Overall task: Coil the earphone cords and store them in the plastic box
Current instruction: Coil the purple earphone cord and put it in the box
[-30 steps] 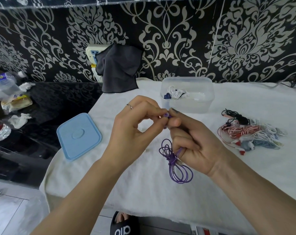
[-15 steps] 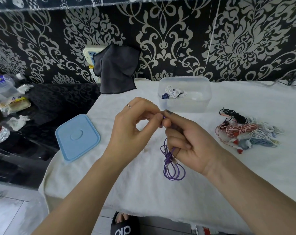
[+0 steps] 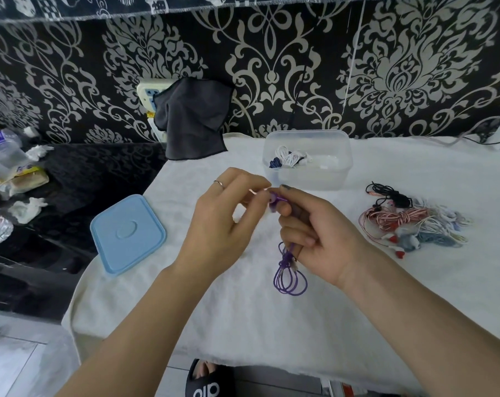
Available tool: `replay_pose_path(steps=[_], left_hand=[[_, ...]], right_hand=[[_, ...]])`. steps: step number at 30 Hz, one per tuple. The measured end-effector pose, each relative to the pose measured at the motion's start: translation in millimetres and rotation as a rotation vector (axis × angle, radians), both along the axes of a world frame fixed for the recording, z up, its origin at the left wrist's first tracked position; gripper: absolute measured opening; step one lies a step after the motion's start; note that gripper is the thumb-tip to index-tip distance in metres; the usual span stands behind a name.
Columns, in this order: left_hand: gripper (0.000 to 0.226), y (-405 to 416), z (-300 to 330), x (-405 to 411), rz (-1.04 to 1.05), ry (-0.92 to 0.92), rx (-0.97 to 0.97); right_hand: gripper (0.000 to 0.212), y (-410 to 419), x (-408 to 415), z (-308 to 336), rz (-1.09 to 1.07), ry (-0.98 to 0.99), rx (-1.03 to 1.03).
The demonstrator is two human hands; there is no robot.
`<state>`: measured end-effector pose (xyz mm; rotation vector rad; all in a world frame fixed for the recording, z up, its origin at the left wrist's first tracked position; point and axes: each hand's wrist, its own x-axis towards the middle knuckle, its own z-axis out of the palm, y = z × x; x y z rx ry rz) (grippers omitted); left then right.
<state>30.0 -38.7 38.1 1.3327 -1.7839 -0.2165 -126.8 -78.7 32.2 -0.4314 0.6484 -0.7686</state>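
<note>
We judge the main risk is the purple earphone cord springing loose: thin, slick loops hang below the right hand, and if that grip eases while the left hand works the purple earbud end, the coil likely unravels. Both hands are closed on the same cord, the right curled round the bundle, the left pinching near the bud above the table. A thin pinkish strand near the left fingertips is too blurred to identify.

The cord is glossy and round, coiled in teardrop loops, gathered at a waist. The clear plastic box sits just behind the hands, rigid with rounded corners, with small white and dark coils in it. The blue lid is flat, lying off to the left. A tangled pile of cords lies to the right; it could snag when pulled. The white cloth on the table is soft and napped.
</note>
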Motion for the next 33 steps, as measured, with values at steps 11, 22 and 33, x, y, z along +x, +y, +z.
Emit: replay_pose_path(steps=[11, 22, 33], left_hand=[[0.024, -3.5, -23.8, -5.0, -0.006, 0.376, 1.095], [0.038, -1.8, -47.0, -33.6, 0.059, -0.31, 0.746], [0.011, -18.2, -36.8, -16.6, 0.033, -0.038, 0.805]], right_hand=[[0.025, -14.1, -11.1, -23.2, 0.045, 1.009, -0.793], [0.053, -11.0, -41.9, -32.5, 0.33, 1.288, -1.074], [0.048, -6.6, -37.2, -35.3, 0.401, 1.235, -1.244]])
